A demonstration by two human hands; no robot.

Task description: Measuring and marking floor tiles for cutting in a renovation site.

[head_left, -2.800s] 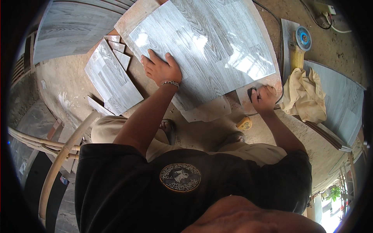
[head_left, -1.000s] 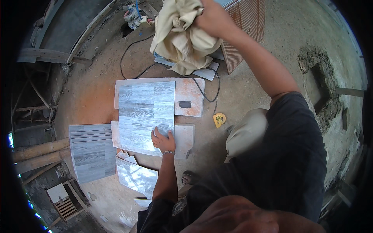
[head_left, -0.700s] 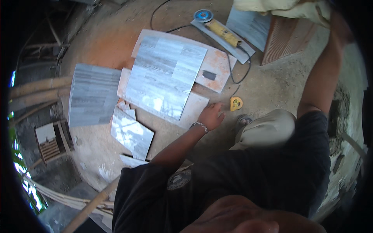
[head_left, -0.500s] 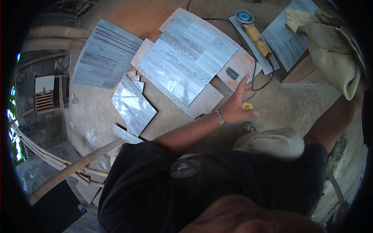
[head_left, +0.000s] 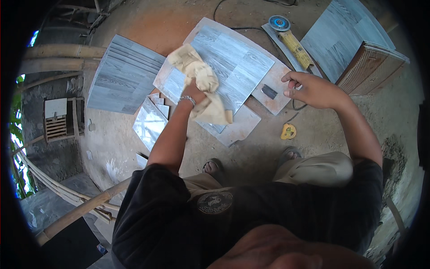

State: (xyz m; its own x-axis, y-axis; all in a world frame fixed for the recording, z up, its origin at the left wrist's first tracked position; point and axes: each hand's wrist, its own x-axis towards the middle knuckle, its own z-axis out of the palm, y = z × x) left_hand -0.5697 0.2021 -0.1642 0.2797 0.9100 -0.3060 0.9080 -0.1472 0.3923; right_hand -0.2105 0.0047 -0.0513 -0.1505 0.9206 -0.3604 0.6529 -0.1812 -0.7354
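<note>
A beige cloth (head_left: 204, 76) lies bunched and draped over a grey wood-pattern tile (head_left: 242, 62). My left hand (head_left: 193, 93), with a chain bracelet at the wrist, is closed on the cloth's middle and presses near the tile's left part. My right hand (head_left: 309, 91) hovers at the right, its fingers loosely bent and apart from the thumb, holding nothing. Just left of it, a small dark block (head_left: 269, 91) rests on a pale board (head_left: 277, 74) under the tile. A yellow angle grinder (head_left: 295, 48) with a blue disc lies beyond.
Overlapping grey tiles (head_left: 125, 74) stand at the left, with cut tile pieces (head_left: 150, 123) nearer me. More tiles (head_left: 342, 38) and brown-backed ones (head_left: 374, 67) lean at the right. A yellow tape measure (head_left: 288, 131) sits on the floor by my foot. A bamboo pole (head_left: 85, 208) crosses the lower left.
The cloth has gone from my raised right hand to my left hand, which now holds it on the tile. My right hand has come in from the far right toward the dark block.
</note>
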